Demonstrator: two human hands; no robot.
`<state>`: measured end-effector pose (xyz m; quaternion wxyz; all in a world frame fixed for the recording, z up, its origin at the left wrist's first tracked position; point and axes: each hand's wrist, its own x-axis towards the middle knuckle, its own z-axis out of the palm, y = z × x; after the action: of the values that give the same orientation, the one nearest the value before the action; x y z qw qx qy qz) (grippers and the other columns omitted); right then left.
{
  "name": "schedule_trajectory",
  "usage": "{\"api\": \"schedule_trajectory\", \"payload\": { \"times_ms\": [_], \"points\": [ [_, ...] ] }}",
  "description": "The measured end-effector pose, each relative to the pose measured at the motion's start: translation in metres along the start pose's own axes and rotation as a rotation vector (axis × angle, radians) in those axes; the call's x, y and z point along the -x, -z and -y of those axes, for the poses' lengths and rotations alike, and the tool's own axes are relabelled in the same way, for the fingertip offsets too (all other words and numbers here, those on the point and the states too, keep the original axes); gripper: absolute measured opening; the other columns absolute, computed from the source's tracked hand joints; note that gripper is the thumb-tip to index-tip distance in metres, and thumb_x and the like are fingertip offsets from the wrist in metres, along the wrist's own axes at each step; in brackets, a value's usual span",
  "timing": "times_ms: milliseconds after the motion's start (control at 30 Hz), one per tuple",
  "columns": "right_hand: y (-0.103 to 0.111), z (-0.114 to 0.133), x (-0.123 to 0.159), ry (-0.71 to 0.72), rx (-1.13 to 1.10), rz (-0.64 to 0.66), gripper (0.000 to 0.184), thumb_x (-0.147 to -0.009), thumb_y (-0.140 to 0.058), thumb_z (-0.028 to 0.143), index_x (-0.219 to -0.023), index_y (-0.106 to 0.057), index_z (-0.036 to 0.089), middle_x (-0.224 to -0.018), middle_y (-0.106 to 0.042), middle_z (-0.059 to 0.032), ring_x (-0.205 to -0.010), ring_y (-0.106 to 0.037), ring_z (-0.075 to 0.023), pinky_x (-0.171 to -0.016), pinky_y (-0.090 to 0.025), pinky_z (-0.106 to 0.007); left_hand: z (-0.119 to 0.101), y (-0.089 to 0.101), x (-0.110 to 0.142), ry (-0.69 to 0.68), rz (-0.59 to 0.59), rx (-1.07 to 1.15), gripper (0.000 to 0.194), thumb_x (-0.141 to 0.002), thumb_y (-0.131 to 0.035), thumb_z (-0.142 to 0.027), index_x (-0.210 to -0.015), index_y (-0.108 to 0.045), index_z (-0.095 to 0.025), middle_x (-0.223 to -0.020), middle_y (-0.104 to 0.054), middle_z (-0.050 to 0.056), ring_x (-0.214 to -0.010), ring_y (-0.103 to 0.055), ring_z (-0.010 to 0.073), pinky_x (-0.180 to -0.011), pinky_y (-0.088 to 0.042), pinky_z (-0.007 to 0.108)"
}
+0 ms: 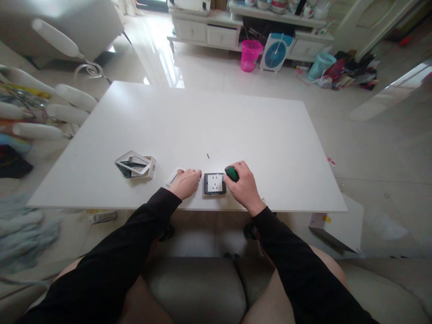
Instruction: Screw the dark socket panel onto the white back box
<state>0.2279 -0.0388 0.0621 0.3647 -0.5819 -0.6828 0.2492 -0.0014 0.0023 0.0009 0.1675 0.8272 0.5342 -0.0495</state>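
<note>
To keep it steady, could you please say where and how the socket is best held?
Probably by its dark frame's left edge, from the left: the socket lies face up, and the right hand with the green handle crowds its right.

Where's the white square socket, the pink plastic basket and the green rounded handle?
White square socket (pixel 215 182): head view, front face.
Pink plastic basket (pixel 249 59): head view, outer wall.
Green rounded handle (pixel 232 174): head view, visible side.

socket (pixel 215 183) on table (pixel 202 121) | between left hand (pixel 187 183) and right hand (pixel 243 183) | box (pixel 152 166) farther left
</note>
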Motion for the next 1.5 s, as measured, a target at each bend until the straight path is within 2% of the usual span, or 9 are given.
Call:
{"api": "schedule_trajectory", "payload": {
  "times_ms": [233, 367, 467, 600, 733, 867, 1067, 1233, 1500],
  "points": [
    [0.004, -0.001, -0.004, -0.072, -0.124, -0.201, 0.015, -0.091, -0.066, 0.033, -0.099, -0.069, 0.021, -0.101, -0.060, -0.0060, -0.098, -0.061, -0.0217, -0.093, -0.055, -0.038, -0.002, 0.026, -0.004, 0.111, -0.103, 0.250, 0.032, -0.098, -0.042, -0.020, -0.110, -0.072, -0.019, -0.112, -0.070, 0.012, -0.104, -0.068, 0.0275, -0.100, -0.046, 0.046],
    [0.003, -0.006, -0.009, -0.257, -0.384, -0.322, 0.038, -0.088, -0.071, 0.048, -0.115, -0.072, 0.021, -0.107, -0.059, -0.0061, -0.094, -0.061, -0.0196, -0.066, -0.060, -0.030, -0.009, 0.037, -0.003, 0.109, -0.126, 0.335, 0.027, -0.098, -0.046, -0.023, -0.103, -0.072, -0.018, -0.109, -0.070, 0.011, -0.096, -0.068, 0.0244, -0.096, -0.049, 0.043],
    [0.003, -0.011, -0.013, -0.402, -0.611, -0.399, 0.045, -0.082, -0.075, 0.053, -0.114, -0.072, 0.021, -0.096, -0.060, -0.0018, -0.083, -0.060, -0.0154, -0.055, -0.057, -0.023, -0.011, 0.039, -0.001, 0.091, -0.146, 0.361, 0.025, -0.097, -0.048, -0.024, -0.099, -0.072, -0.018, -0.106, -0.070, 0.010, -0.094, -0.068, 0.0231, -0.094, -0.050, 0.042],
    [0.005, -0.016, -0.017, -0.464, -0.758, -0.488, 0.040, -0.080, -0.078, 0.057, -0.095, -0.069, 0.020, -0.077, -0.054, 0.0047, -0.068, -0.055, -0.0102, -0.057, -0.057, -0.021, -0.009, 0.041, 0.001, 0.084, -0.197, 0.434, 0.021, -0.095, -0.051, -0.025, -0.095, -0.071, -0.019, -0.093, -0.073, 0.007, -0.086, -0.067, 0.0207, -0.086, -0.051, 0.037],
    [0.005, -0.018, -0.018, -0.532, -0.836, -0.538, 0.044, -0.075, -0.082, 0.058, -0.085, -0.062, 0.020, -0.078, -0.056, 0.0043, -0.073, -0.060, -0.0119, -0.060, -0.057, -0.023, -0.008, 0.044, 0.002, 0.129, -0.226, 0.531, 0.012, -0.090, -0.057, -0.024, -0.087, -0.068, -0.019, -0.085, -0.075, 0.005, -0.081, -0.068, 0.0190, -0.078, -0.052, 0.032],
    [0.005, -0.018, -0.019, -0.584, -0.913, -0.570, 0.046, -0.069, -0.087, 0.054, -0.083, -0.059, 0.021, -0.082, -0.059, 0.0033, -0.078, -0.062, -0.0135, -0.063, -0.059, -0.026, -0.008, 0.043, 0.002, 0.121, -0.229, 0.554, 0.007, -0.085, -0.063, -0.021, -0.080, -0.066, -0.019, -0.085, -0.076, 0.006, -0.082, -0.069, 0.0193, -0.079, -0.053, 0.033],
    [0.002, -0.024, -0.021, -0.565, -0.937, -0.611, 0.045, -0.070, -0.087, 0.052, -0.084, -0.057, 0.021, -0.082, -0.061, 0.0037, -0.078, -0.063, -0.0132, -0.068, -0.060, -0.028, -0.008, 0.037, -0.001, 0.059, -0.188, 0.581, 0.022, -0.089, -0.058, -0.020, -0.102, -0.076, -0.018, -0.097, -0.080, 0.007, -0.091, -0.072, 0.0207, -0.088, -0.056, 0.035],
    [0.001, -0.029, -0.021, -0.546, -0.951, -0.601, 0.042, -0.077, -0.082, 0.053, -0.084, -0.056, 0.022, -0.079, -0.061, 0.0048, -0.078, -0.066, -0.0137, -0.072, -0.062, -0.030, -0.010, 0.031, -0.002, -0.005, -0.173, 0.587, 0.023, -0.087, -0.057, -0.016, -0.094, -0.079, -0.018, -0.096, -0.079, 0.006, -0.089, -0.071, 0.0200, -0.085, -0.055, 0.034],
    [0.001, -0.023, -0.021, -0.581, -1.002, -0.613, 0.041, -0.075, -0.084, 0.050, -0.083, -0.057, 0.021, -0.078, -0.062, 0.0047, -0.077, -0.067, -0.0133, -0.070, -0.061, -0.029, -0.021, 0.033, 0.003, -0.019, -0.128, 0.665, 0.009, -0.086, -0.066, -0.017, -0.086, -0.076, -0.018, -0.085, -0.078, 0.004, -0.082, -0.072, 0.0183, -0.083, -0.055, 0.032]
  ]
}}
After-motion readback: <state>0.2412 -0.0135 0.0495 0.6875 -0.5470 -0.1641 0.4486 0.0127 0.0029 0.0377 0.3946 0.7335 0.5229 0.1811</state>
